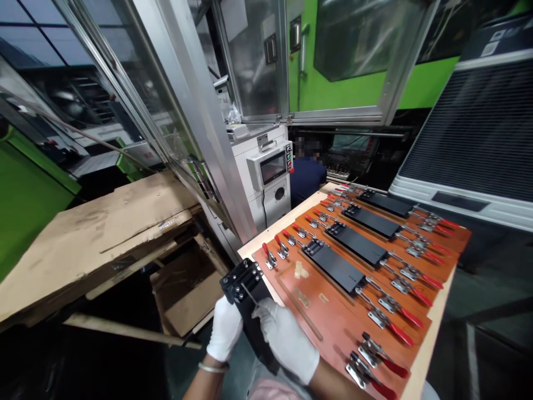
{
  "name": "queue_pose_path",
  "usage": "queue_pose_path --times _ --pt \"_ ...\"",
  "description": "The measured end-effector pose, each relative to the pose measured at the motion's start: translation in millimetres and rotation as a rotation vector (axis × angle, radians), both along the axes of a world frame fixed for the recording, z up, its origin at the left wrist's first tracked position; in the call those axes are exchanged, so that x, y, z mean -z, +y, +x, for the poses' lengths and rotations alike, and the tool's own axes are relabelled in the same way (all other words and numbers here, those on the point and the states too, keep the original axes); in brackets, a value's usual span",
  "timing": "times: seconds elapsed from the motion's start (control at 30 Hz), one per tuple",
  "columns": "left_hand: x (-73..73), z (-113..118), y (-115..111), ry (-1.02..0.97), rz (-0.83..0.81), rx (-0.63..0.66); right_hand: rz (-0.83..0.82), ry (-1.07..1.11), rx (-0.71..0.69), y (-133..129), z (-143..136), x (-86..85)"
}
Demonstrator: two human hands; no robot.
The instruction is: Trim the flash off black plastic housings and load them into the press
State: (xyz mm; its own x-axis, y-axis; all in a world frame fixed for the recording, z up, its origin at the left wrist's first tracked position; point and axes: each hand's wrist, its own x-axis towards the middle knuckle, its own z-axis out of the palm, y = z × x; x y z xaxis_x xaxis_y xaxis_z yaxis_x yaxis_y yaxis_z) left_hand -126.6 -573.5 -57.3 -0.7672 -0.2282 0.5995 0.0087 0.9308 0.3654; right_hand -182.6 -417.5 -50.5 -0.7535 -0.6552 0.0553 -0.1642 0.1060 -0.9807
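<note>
Under the right hand (287, 339), pinching a rod (249, 294), lies a black plate (251, 328) gripped by the left hand (226, 329).

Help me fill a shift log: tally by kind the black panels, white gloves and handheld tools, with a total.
Black panels: 5 (4 on the orange board, 1 held)
White gloves: 2
Thin metal tool: 1
Total: 8

held panel (252, 329) left of the board (339, 330); four panels (333, 266) on it; cardboard (108, 228) lies farther left.
</note>
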Motion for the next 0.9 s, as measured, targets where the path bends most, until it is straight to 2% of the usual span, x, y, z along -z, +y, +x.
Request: queue_pose_path --times 0.13,0.23,0.4,0.57,0.63,0.8,0.9 --pt "0.8 -0.8 2.0 0.006 0.148 -0.002 0.047 0.022 0.06 2.1 4.1 -2.0" --pt "1.5 -0.1 3.0 0.002 0.263 -0.023 0.094 0.075 -0.001 4.0 6.5 -2.2" --pt "-5.9 1.7 10.6 -0.025 0.481 -0.029 0.003 -0.021 0.073 1.2 0.4 -6.5" --pt "-7.7 0.5 18.1 -0.015 0.515 -0.075 -0.092 -0.008 0.04 -2.9 -0.7 -14.3" --pt "-6.3 0.0 18.7 -0.003 0.508 -0.076 -0.078 0.008 0.001 -2.6 -1.0 -13.2" --pt "-4.3 -0.8 19.5 -0.039 0.523 -0.058 -0.079 0.043 0.06 -0.1 -3.4 -7.2" --pt "-3.4 -2.1 21.5 -0.033 0.54 -0.075 -0.066 0.062 0.026 0.6 -2.9 -8.5"
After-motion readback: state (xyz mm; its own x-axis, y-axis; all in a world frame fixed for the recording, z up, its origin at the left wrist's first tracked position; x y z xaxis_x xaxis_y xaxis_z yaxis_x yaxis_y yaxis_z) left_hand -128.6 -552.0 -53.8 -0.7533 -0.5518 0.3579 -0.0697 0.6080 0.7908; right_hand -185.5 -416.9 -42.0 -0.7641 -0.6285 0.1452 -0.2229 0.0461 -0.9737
